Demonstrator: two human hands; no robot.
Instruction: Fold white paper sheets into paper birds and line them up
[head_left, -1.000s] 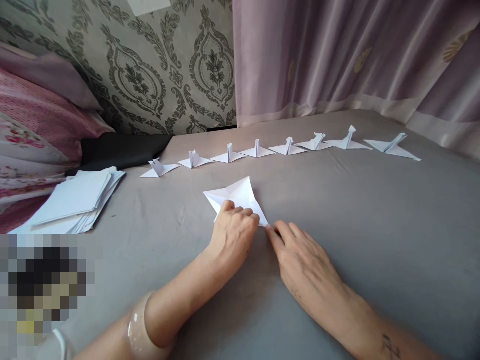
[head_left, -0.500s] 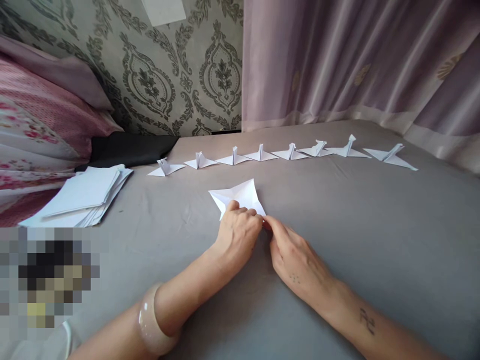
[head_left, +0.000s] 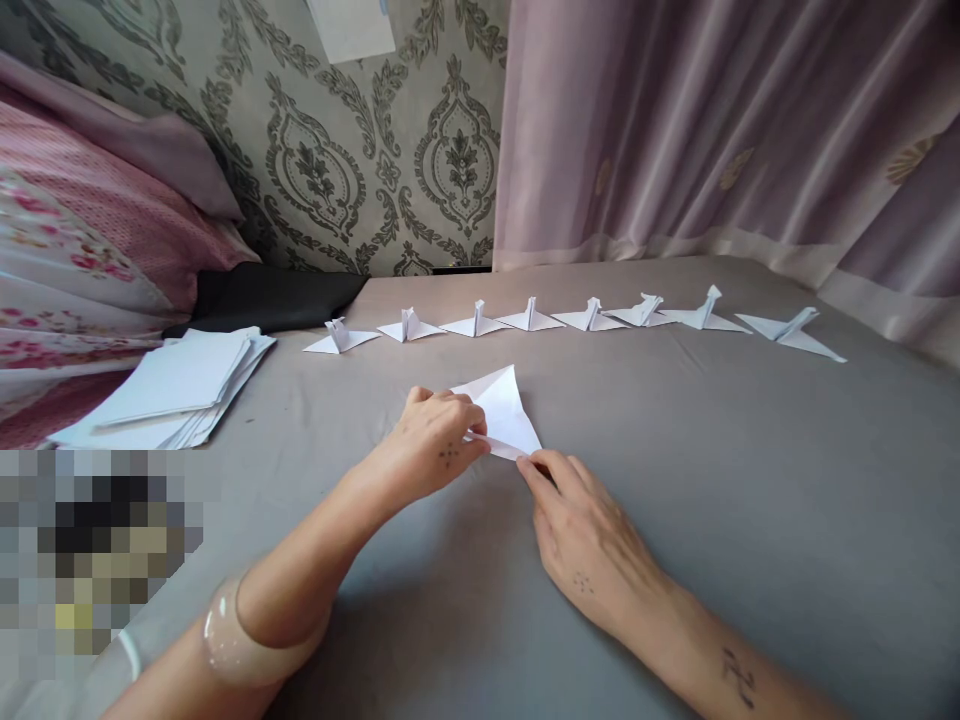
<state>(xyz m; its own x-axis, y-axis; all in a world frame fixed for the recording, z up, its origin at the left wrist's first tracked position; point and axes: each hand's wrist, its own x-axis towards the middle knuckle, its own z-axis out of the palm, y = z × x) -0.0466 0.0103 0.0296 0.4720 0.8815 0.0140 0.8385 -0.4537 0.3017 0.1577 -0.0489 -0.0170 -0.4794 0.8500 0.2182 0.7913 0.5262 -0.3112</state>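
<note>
The left hand (head_left: 439, 445) has thumb and fingertips pinched together on the near edge of the white paper (head_left: 510, 415); the right hand (head_left: 592, 530) clamps its near right corner between thumb and forefinger. The smooth, creased sheet lies mid-scene on soft grey cloth (head_left: 675, 500), one sharp tip pointing far, a narrow folded strip along its near edge slanting nearer toward the right. The left hand hides part, so its long axis cannot be told. Beyond stand eight angular folded paper figures (head_left: 531, 318); left, flat loose sheets (head_left: 180, 375).
</note>
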